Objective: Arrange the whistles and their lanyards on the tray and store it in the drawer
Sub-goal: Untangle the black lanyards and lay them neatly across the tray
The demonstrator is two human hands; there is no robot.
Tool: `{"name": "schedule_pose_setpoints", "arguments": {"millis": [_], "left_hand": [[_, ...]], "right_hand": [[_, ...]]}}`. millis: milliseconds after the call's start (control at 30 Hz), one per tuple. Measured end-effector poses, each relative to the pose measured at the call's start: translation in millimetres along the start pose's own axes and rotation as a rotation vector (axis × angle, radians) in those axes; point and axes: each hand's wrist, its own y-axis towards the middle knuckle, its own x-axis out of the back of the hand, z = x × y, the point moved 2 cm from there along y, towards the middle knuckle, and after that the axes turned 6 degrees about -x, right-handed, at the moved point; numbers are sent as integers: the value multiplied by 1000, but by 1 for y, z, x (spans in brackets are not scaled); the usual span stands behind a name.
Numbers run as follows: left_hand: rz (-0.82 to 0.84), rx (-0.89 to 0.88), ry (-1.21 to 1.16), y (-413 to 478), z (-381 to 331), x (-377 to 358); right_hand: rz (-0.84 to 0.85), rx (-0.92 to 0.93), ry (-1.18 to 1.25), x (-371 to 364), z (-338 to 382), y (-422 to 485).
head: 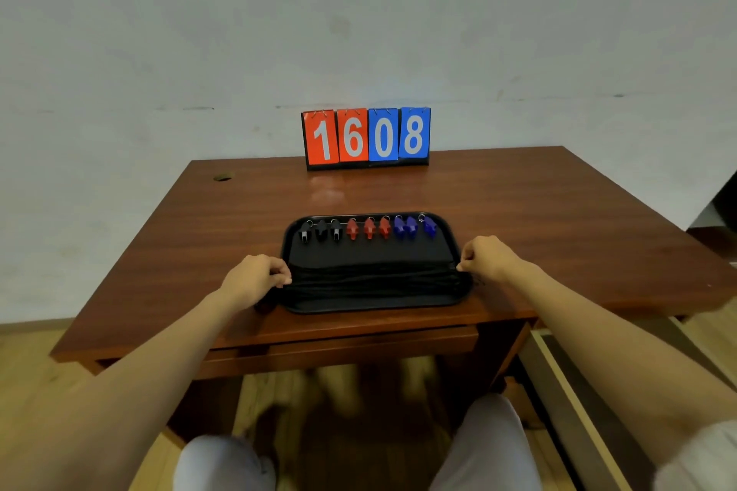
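Note:
A black tray (373, 305) lies near the front edge of the wooden desk. Along its far side stands a row of whistles: three black (321, 230), three red (369, 228), three blue (410, 226). A bundle of black lanyards (373, 278) stretches straight across the tray's near half. My left hand (255, 279) pinches the bundle's left end at the tray's left rim. My right hand (484, 257) pinches its right end at the right rim.
A flip scoreboard (366, 137) reading 1608 stands at the back of the desk (538, 219) against the wall. An open drawer (566, 383) juts out at the lower right beside my knee. A small hole (222, 177) marks the desk's back left.

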Motion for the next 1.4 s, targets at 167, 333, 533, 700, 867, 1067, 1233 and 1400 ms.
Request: {"name": "schedule_pose_setpoints", "arguments": {"millis": [167,333,533,700,867,1067,1233,1400], "left_hand": [[-79,18,41,-2,2,-5],[-146,0,90,-3,-1,-7],[-197,-6,124,-1,-1,-11],[-231,16,195,2,0,-16],[-301,-31,365,2,-9,-24],[-258,-218,435,5,-32,-42],[-125,-235,444,5,-49,-64],[58,-129,383,7,-48,-76]], "right_hand": [[-6,-24,-7,-4,-1,-5],[-45,8,-66,-7,1,-6],[-108,-11,-117,-10,0,-4],[-111,-8,-125,-14,-5,-2],[-149,18,-125,-15,-9,-4],[-235,93,-33,-18,10,-6],[-187,280,-5,-44,35,-8],[14,274,-184,-71,36,-9]]}}
